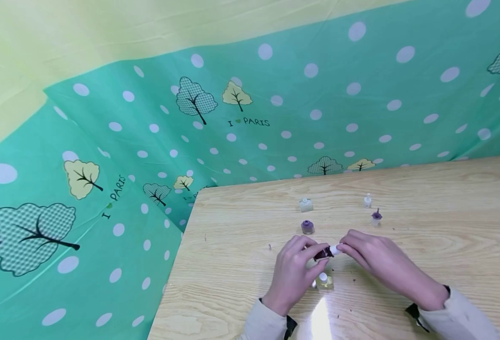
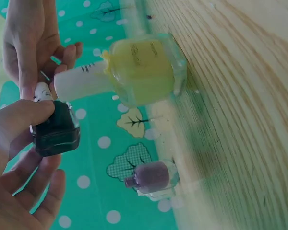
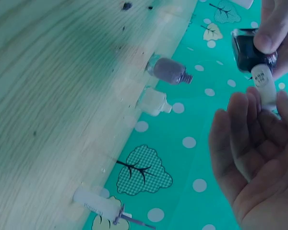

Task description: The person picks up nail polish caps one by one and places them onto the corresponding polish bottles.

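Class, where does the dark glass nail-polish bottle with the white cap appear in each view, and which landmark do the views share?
Head: the dark glass bottle with the white cap, lower half, right of centre.
Left wrist: the bottle, left side, about mid-height.
Right wrist: the bottle, upper right.
Shared landmark: the uncapped purple glass bottle.

On my remote feed I've got a teal polka-dot cloth (image 1: 339,113) with trees (image 1: 194,98) and PARIS lettering (image 1: 256,122) behind a wood-grain table (image 1: 445,212) that's got a capped yellow nail polish bottle (image 2: 144,72), uncapped purple bottle (image 1: 307,227) and whitish bottle (image 1: 306,206), two white caps (image 1: 367,202), one with a purple brush (image 1: 377,216) sticking up, plus dark specks (image 1: 354,280).
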A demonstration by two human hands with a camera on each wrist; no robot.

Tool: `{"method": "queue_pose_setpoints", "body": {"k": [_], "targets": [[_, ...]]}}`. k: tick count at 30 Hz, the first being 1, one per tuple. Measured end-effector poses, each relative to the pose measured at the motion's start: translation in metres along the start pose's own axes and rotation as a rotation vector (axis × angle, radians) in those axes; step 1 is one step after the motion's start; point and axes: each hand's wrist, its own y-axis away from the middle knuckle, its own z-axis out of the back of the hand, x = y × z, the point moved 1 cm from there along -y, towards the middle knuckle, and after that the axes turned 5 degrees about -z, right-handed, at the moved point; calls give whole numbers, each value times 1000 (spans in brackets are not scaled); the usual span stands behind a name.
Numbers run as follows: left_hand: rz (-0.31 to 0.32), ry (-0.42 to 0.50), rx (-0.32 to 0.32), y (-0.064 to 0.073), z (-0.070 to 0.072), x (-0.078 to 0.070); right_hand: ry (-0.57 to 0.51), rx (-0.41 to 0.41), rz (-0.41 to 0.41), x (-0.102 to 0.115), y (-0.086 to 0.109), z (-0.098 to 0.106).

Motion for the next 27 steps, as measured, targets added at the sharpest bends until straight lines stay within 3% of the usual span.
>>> {"method": "queue_pose_setpoints", "body": {"k": [7, 16, 27], "targets": [[-7, 7, -1, -1, 3, -4, -10, 18, -51, 1, 0, 0], [6, 15, 6, 1, 0, 3, -42, 40, -94, 3, 2, 5], [2, 11, 7, 2, 0, 4, -41, -51, 89, 0, 2, 3]]}}
